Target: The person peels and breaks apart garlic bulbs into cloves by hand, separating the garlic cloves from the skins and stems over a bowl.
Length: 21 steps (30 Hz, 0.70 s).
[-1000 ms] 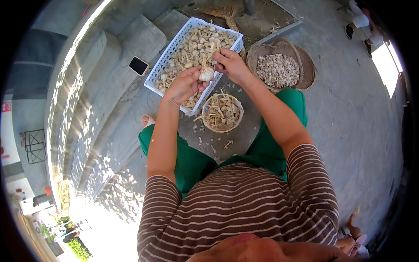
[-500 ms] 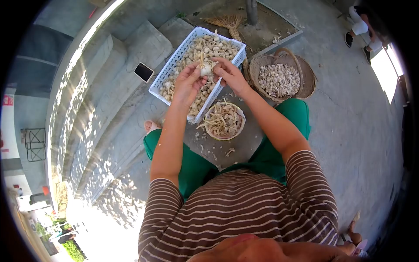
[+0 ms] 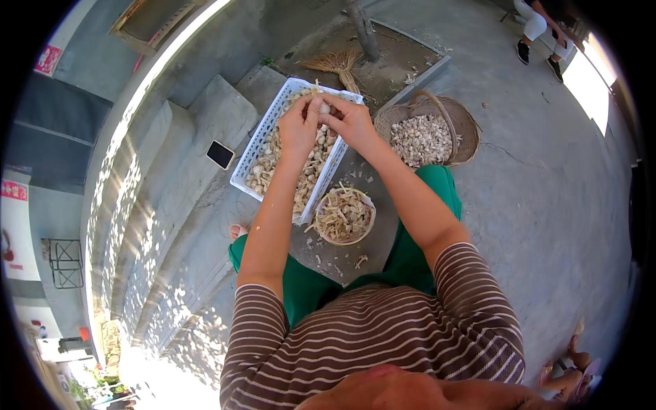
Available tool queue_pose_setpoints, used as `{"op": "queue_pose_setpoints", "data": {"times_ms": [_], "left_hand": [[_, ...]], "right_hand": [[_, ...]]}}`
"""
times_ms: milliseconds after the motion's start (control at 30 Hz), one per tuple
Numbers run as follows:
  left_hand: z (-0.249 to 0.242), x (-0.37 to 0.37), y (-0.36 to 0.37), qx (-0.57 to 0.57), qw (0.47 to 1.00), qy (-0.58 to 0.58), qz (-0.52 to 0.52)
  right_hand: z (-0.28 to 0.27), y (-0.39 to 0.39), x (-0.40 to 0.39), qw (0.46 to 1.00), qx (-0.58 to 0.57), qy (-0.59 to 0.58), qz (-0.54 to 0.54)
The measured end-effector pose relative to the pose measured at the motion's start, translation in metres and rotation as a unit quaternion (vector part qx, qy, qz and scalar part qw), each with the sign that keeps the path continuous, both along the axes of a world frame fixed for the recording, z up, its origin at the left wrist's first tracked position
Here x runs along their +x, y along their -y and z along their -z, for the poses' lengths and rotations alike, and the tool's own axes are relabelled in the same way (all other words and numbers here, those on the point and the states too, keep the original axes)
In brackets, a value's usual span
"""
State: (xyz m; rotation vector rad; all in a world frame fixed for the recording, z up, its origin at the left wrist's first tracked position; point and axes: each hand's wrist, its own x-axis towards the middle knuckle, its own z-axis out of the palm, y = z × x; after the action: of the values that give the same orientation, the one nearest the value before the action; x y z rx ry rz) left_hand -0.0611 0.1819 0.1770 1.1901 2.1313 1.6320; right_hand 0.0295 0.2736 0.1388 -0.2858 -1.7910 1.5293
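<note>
Above the white crate (image 3: 262, 134) of garlic, the left hand (image 3: 298, 128) and right hand (image 3: 350, 124) meet, each grip closed on a partly hidden garlic bulb (image 3: 324, 108). From the crate's middle, a phone (image 3: 220, 155) lies at nine o'clock, a wicker basket (image 3: 467, 141) at three, a bowl (image 3: 372, 210) of peelings at five.

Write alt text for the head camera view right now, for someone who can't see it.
A person's left hand and right hand meet around a garlic bulb above a white crate of garlic. A bowl of dry trimmings stands nearer the person, and a handled basket of what look like loose cloves sits to the right.
</note>
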Motion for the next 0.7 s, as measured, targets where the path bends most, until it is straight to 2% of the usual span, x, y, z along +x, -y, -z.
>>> {"op": "queue_pose_setpoints", "data": {"times_ms": [133, 267, 333, 467, 533, 567, 633, 667, 700], "left_hand": [[-0.008, 0.005, -0.028, -0.017, 0.990, -0.137, -0.020], [-0.009, 0.006, -0.044, -0.011, 0.977, -0.211, -0.033], [-0.008, 0.008, -0.050, -0.014, 0.983, -0.180, -0.038], [-0.008, 0.012, -0.056, -0.009, 0.980, -0.192, -0.046], [-0.013, 0.017, -0.057, 0.002, 0.991, -0.126, -0.037], [-0.015, 0.020, -0.056, 0.001, 0.991, -0.128, -0.037], [-0.019, 0.020, -0.054, -0.009, 0.999, -0.046, -0.019], [-0.018, 0.016, -0.054, -0.010, 0.999, -0.048, -0.019], [-0.018, 0.009, -0.054, -0.001, 1.000, 0.012, 0.005]], "right_hand": [[-0.010, -0.015, 0.008, 0.997, -0.053, -0.050, 0.007], [-0.011, -0.025, 0.012, 0.996, -0.072, -0.056, 0.012], [-0.010, -0.029, 0.012, 0.992, -0.100, -0.080, 0.008], [-0.007, -0.032, 0.012, 0.990, -0.096, -0.104, 0.019], [-0.007, -0.032, 0.013, 0.985, -0.124, -0.118, 0.022], [-0.007, -0.032, 0.014, 0.985, -0.124, -0.120, 0.023], [-0.004, -0.032, 0.013, 0.983, -0.115, -0.139, 0.034], [-0.002, -0.032, 0.013, 0.983, -0.116, -0.141, 0.035], [-0.001, -0.033, 0.013, 0.975, -0.156, -0.157, -0.007]]}}
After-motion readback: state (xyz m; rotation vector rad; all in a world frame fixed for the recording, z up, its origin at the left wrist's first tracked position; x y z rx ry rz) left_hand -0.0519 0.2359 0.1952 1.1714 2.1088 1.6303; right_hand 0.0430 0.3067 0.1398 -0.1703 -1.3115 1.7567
